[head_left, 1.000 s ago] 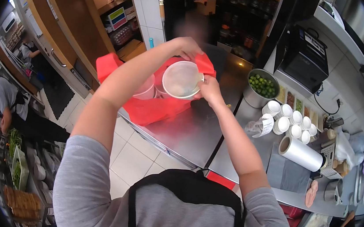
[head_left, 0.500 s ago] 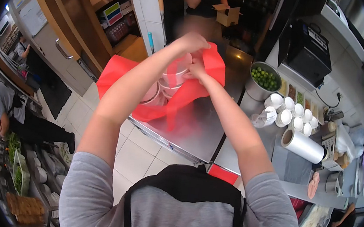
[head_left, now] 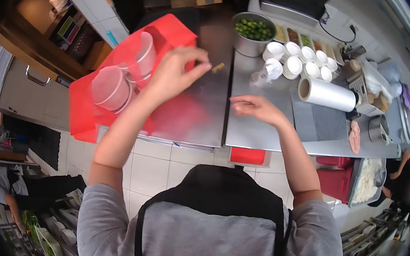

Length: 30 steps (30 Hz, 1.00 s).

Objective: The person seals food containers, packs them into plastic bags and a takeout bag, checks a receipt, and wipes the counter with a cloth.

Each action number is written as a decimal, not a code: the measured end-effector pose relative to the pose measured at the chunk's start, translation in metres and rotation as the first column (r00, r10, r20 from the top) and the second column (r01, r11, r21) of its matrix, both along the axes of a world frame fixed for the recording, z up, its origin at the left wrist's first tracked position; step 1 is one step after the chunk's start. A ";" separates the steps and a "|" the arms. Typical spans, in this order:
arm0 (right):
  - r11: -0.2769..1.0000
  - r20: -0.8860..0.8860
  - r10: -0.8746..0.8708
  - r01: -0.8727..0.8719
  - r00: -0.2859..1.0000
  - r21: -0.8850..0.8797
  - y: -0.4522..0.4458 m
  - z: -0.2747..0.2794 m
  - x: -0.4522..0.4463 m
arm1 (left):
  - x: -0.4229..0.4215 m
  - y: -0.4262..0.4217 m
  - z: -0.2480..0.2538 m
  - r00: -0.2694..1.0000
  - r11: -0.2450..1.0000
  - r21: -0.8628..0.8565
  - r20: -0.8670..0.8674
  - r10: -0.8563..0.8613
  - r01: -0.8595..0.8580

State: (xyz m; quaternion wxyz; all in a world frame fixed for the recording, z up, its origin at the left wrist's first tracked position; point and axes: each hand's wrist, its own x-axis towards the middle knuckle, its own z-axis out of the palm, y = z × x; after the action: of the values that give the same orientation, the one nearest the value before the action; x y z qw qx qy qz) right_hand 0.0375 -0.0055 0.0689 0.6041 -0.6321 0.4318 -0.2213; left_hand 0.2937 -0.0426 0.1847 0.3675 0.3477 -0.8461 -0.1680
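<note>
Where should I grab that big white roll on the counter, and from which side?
Probably around the middle of the white roll, coming from above and the near side with your right hand. It lies on its side, a long rounded barrel; white cups crowd its far side, while its near side faces a flat grey sheet.

Both arms reached forward, forearms slanting inward from elbows. Left forearm point(head_left: 127, 130) stretched farther out, left hand point(head_left: 175, 72) higher in view than right hand point(head_left: 259, 109). Left hand: back showed, fingers point(head_left: 192, 54) bent, thumb point(head_left: 200, 71) extended, gap between them. Right forearm point(head_left: 298, 155) angled up and inward; right hand's fingers loosely extended, slightly curled, tips directed leftward. Hands well apart, grip slack in both. Left hand slightly blurred.
</note>
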 end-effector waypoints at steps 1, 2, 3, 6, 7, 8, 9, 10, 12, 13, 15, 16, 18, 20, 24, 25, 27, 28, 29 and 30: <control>0.994 0.001 -0.103 0.103 0.995 0.045 0.008 -0.018 -0.027 | -0.008 0.004 -0.024 1.000 0.994 0.105 -0.026 0.000 0.002; 0.979 -0.023 -0.197 0.198 0.980 0.043 0.015 -0.030 -0.052 | -0.017 0.005 -0.051 0.999 0.979 0.206 -0.048 0.005 0.005; 0.956 -0.047 -0.287 0.289 0.957 0.039 0.021 -0.039 -0.073 | -0.031 0.005 -0.083 0.996 0.960 0.279 -0.087 0.028 -0.003; 0.891 -0.111 -0.436 0.446 0.893 0.087 0.014 -0.056 -0.121 | -0.087 0.004 -0.145 0.990 0.904 0.417 -0.056 0.127 -0.093; 0.893 -0.111 -0.430 0.440 0.896 0.091 0.006 -0.062 -0.134 | -0.108 -0.002 -0.164 0.983 0.925 0.346 -0.035 0.180 -0.157; 0.895 -0.143 -0.436 0.445 0.888 0.033 -0.006 -0.068 -0.145 | -0.129 -0.008 -0.178 0.971 0.936 0.271 -0.019 0.239 -0.225; 0.896 -0.174 -0.440 0.442 0.881 -0.028 -0.018 -0.076 -0.155 | -0.148 -0.015 -0.183 0.967 0.932 0.271 -0.018 0.255 -0.241; 0.905 -0.174 -0.422 0.424 0.890 -0.024 -0.031 -0.086 -0.163 | -0.166 -0.021 -0.186 0.957 0.884 0.399 -0.047 0.286 -0.245; 0.863 -0.153 -0.475 0.424 0.867 -0.275 -0.055 -0.103 -0.171 | -0.197 -0.028 -0.185 0.937 0.817 0.514 -0.067 0.342 -0.261; 0.871 -0.145 -0.456 0.407 0.878 -0.273 -0.063 -0.105 -0.175 | -0.211 -0.031 -0.183 0.907 0.828 0.451 -0.087 0.412 -0.333; 0.816 -0.146 -0.464 0.357 0.874 -0.454 -0.077 -0.104 -0.178 | -0.231 -0.040 -0.180 0.849 0.832 0.313 -0.124 0.513 -0.457; 0.825 -0.140 -0.446 0.346 0.884 -0.446 -0.083 -0.105 -0.177 | -0.237 -0.046 -0.178 0.841 0.822 0.313 -0.113 0.530 -0.476; 0.798 -0.121 -0.468 0.360 0.875 -0.482 -0.099 -0.113 -0.174 | -0.245 -0.058 -0.178 0.841 0.842 0.310 -0.186 0.509 -0.441; 0.837 0.018 -0.420 0.395 0.907 -0.379 -0.114 -0.119 -0.166 | -0.251 -0.072 -0.187 0.817 0.840 0.301 -0.239 0.525 -0.451; 0.960 0.127 -0.272 0.278 0.954 -0.032 -0.122 -0.102 -0.160 | -0.253 -0.089 -0.204 0.763 0.763 0.476 -0.254 0.594 -0.436; 0.961 0.130 -0.270 0.276 0.954 -0.028 -0.121 -0.099 -0.161 | -0.254 -0.091 -0.203 0.752 0.753 0.507 -0.271 0.601 -0.419; 0.968 0.134 -0.248 0.240 0.959 0.075 -0.119 -0.096 -0.162 | -0.252 -0.097 -0.208 0.752 0.754 0.513 -0.278 0.598 -0.410; 0.968 0.134 -0.249 0.240 0.959 0.074 -0.117 -0.094 -0.163 | -0.250 -0.099 -0.211 0.751 0.757 0.517 -0.290 0.594 -0.399; 0.963 0.129 -0.259 0.244 0.957 0.116 -0.111 -0.087 -0.164 | -0.250 -0.096 -0.204 0.751 0.757 0.518 -0.290 0.594 -0.399; 0.956 0.122 -0.269 0.249 0.956 0.156 -0.104 -0.083 -0.165 | -0.250 -0.091 -0.198 0.757 0.750 0.541 -0.282 0.590 -0.382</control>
State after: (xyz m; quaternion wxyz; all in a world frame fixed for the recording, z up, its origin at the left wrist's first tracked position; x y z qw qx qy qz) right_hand -0.1275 -0.1096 -0.0140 0.6416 -0.5091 0.4814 -0.3121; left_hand 0.0434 -0.1341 -0.0129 0.4873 0.5897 -0.5542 -0.3281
